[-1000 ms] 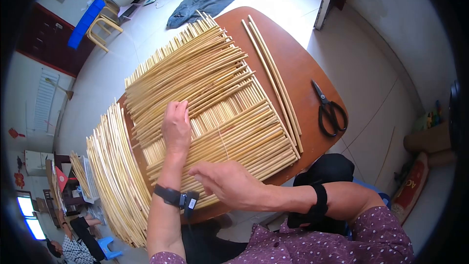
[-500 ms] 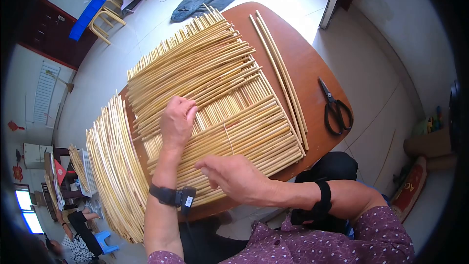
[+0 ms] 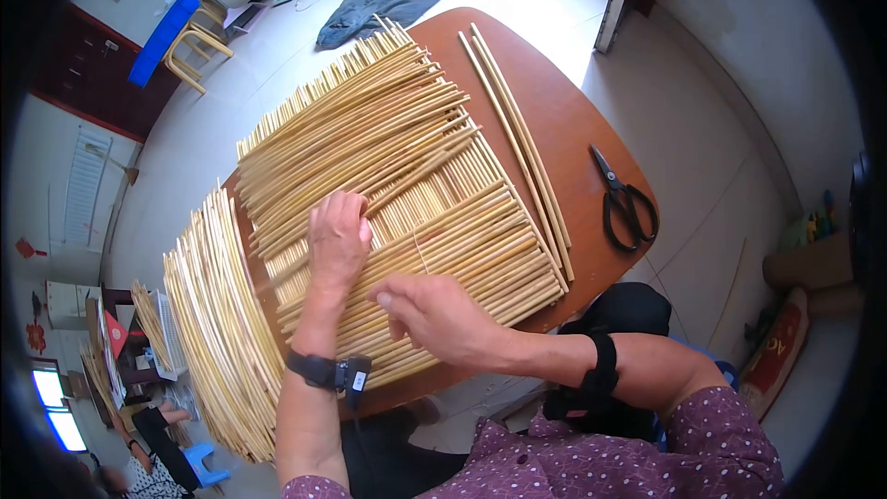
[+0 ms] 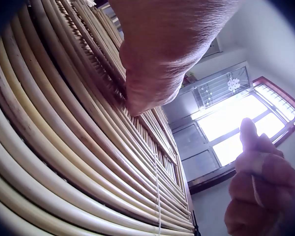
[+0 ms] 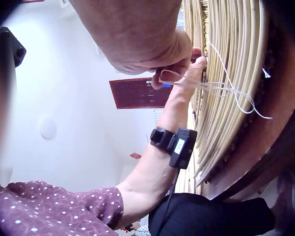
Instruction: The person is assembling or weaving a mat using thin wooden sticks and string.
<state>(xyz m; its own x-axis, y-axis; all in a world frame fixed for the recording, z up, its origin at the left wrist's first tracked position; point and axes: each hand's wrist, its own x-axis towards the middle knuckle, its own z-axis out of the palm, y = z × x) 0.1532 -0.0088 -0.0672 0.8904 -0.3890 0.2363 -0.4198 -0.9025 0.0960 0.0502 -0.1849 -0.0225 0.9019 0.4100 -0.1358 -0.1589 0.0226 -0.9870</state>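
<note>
A mat of pale sticks [image 3: 480, 240] lies in crossed layers on the brown table. My left hand [image 3: 338, 238] curls over its middle and grips a few slanted sticks [image 3: 416, 174] at the edge of the upper group; the fingertips are partly hidden. In the left wrist view, the left hand [image 4: 162, 54] covers that contact. Just above the near sticks is my right hand [image 3: 443, 319], its fingers curled round a thin white string [image 5: 226, 88], which hangs in loops in the right wrist view. Part of the string crosses the near sticks.
Black scissors [image 3: 625, 203] and several loose long sticks [image 3: 517, 139] lie on the table's right side. A sheaf of sticks [image 3: 222, 323] stands at the left. Dark cloth [image 3: 397, 5] is on the floor beyond, and a person sits at the lower left.
A few sticks by my left hand have swung to a slant and shifted toward the near group, their left ends blurred. My right hand stays over the near sticks.
</note>
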